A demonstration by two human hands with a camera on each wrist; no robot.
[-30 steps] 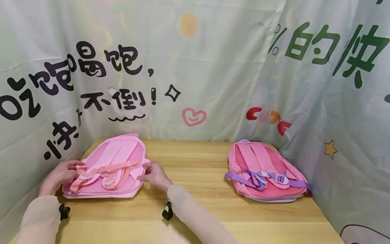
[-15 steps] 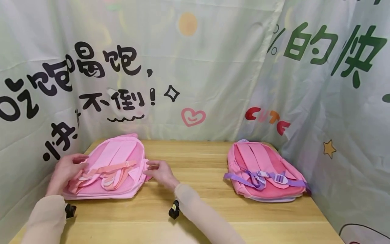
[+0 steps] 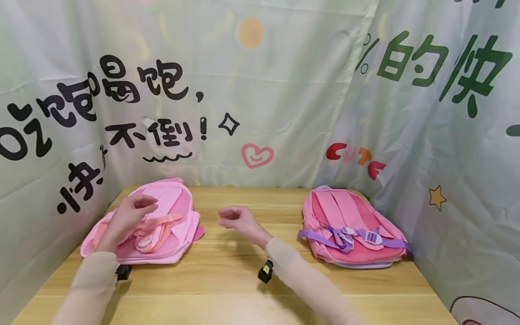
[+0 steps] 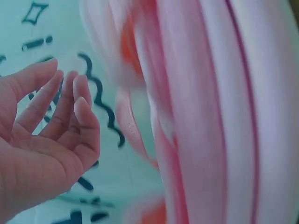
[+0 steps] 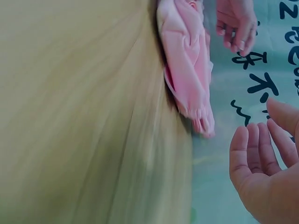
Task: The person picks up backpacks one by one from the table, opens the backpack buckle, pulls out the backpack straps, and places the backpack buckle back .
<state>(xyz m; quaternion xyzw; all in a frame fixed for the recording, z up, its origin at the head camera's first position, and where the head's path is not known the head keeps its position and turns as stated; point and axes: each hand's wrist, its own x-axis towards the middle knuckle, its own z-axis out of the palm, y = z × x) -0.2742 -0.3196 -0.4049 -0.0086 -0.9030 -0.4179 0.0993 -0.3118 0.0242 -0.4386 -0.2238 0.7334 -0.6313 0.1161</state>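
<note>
A light pink backpack (image 3: 170, 243) lies flat on the left of the table, its orange-pink straps (image 3: 156, 225) uppermost. Above its left part hovers my left hand (image 3: 129, 216), fingers loosely bent and holding nothing; the left wrist view shows this hand (image 4: 51, 126) apart from the pack's pale pink side (image 4: 201, 121). To the right of that pack, my right hand (image 3: 243, 222) is in the air with relaxed fingers and nothing in them. In the right wrist view the right hand (image 5: 268, 168) is well away from the pink backpack (image 5: 187, 60).
A second, deeper pink backpack (image 3: 353, 225) with purple straps (image 3: 392, 243) lies at the table's right. The wooden table (image 3: 243, 289) is enclosed by a pale printed curtain (image 3: 284, 90) at the back and sides.
Both hands have come off the light pink backpack's sides. The left has risen and moved right over the pack, and the right has drawn away to the right. Both backpacks stay in place.
</note>
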